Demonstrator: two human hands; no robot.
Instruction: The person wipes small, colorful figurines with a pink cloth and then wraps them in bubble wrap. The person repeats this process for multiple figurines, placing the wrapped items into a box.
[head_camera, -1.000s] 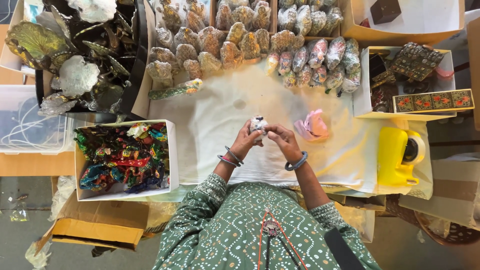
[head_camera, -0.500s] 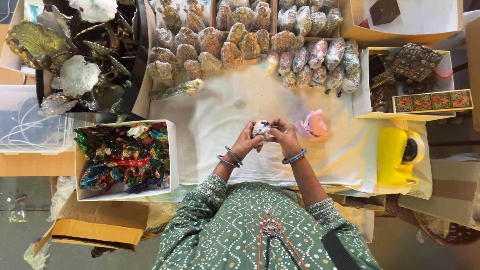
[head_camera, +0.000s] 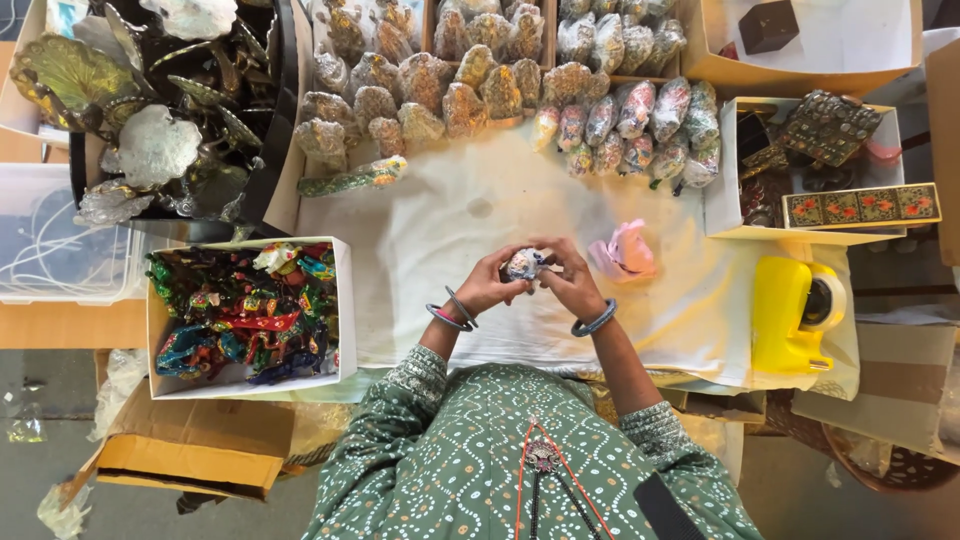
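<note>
At the upper left of the frame a dark tray (head_camera: 262, 180) holds metal leaf-shaped pieces in gold and silver tones. Below it, at the left middle, a white box (head_camera: 343, 300) is packed with small, brightly coloured figurines. Along the top centre, rows of plastic-wrapped ornaments (head_camera: 470, 90) lie on a white cloth (head_camera: 440, 230).

At the centre, just below the middle, the left hand (head_camera: 484, 290) and the right hand (head_camera: 572, 283) meet over the cloth. Both are closed around a small wrapped figurine (head_camera: 523, 264), fingers curled on its two sides, thumbs near its top. It is held just above the cloth, close to the person's body.

The figurine looks light and small, probably hard and breakable under a crinkly clear wrap. That film is likely slippery, so a hold across its broad body with fingertips on opposite sides seems safer than pinching a thin, projecting part.

Just right of the hands lies a pink crumpled piece (head_camera: 625, 252). Farther right sit a yellow tape dispenser (head_camera: 790, 312) and, above it, a long patterned box (head_camera: 862, 206).
</note>
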